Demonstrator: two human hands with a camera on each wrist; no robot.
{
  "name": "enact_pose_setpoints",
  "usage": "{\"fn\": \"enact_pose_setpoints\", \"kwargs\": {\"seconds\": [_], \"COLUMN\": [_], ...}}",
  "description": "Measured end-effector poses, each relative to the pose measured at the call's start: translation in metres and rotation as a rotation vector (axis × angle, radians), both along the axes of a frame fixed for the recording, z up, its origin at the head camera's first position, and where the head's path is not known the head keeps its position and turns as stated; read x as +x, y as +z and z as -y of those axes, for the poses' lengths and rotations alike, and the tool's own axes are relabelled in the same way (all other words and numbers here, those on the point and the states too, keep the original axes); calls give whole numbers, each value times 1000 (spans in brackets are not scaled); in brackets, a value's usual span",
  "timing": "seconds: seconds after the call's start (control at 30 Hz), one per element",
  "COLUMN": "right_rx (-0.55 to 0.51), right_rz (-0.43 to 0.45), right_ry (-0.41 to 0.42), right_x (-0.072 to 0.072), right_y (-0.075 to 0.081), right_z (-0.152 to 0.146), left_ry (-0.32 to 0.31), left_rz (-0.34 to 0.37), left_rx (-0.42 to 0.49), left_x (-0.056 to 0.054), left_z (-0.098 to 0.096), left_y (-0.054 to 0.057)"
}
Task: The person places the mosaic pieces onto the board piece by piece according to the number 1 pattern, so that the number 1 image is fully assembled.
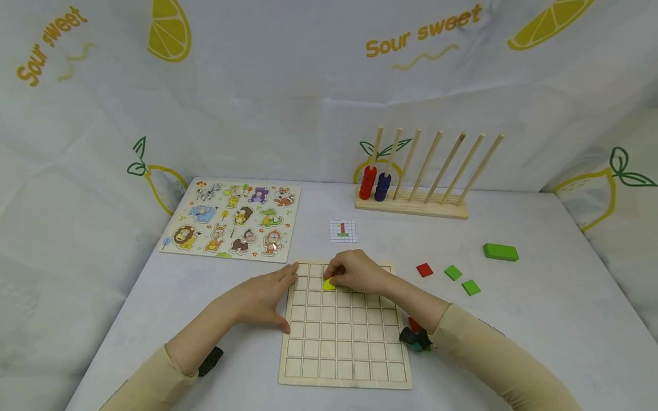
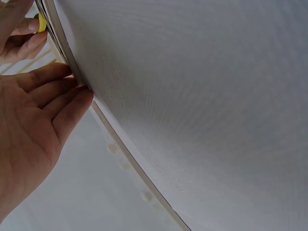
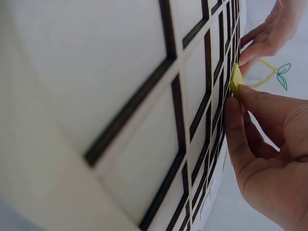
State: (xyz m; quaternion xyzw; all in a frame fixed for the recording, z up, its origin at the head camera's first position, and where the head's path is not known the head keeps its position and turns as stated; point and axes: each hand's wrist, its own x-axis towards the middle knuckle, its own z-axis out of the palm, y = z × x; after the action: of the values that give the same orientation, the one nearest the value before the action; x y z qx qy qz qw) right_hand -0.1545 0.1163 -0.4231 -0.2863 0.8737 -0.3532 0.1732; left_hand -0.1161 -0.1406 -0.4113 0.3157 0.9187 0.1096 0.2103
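A square wooden grid board (image 1: 329,365) lies on the white table in front of me. Along its left edge rests my left hand (image 1: 264,299), fingertips at the upper corner and thumb lower down the side. My right hand (image 1: 357,272) is over the upper part of the board and pinches a yellow square tile (image 1: 328,285) between thumb and fingers. The tile sits in the third column, in the second row from the top. In the right wrist view, the yellow tile (image 3: 236,79) stands slightly tilted against the grid's ridges.
Right of the board lie a red tile (image 1: 424,270), two green tiles (image 1: 453,273) and a green block (image 1: 501,252). A small pattern card (image 1: 342,231) lies behind the board. Farther back stand a peg rack (image 1: 411,209) with red and blue beads and an animal puzzle (image 1: 231,222).
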Motion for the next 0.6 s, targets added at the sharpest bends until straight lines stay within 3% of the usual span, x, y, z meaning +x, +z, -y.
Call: {"fn": "enact_pose_setpoints", "kwargs": {"seconds": [0.6], "right_rx": [8], "right_rz": [13], "right_ry": [-14], "right_x": [0], "right_y": [0], "right_z": [0], "left_ry": [-2], "left_rz": [19], "left_rx": [24], "left_x": [0], "left_z": [1], "left_y": [-1]}}
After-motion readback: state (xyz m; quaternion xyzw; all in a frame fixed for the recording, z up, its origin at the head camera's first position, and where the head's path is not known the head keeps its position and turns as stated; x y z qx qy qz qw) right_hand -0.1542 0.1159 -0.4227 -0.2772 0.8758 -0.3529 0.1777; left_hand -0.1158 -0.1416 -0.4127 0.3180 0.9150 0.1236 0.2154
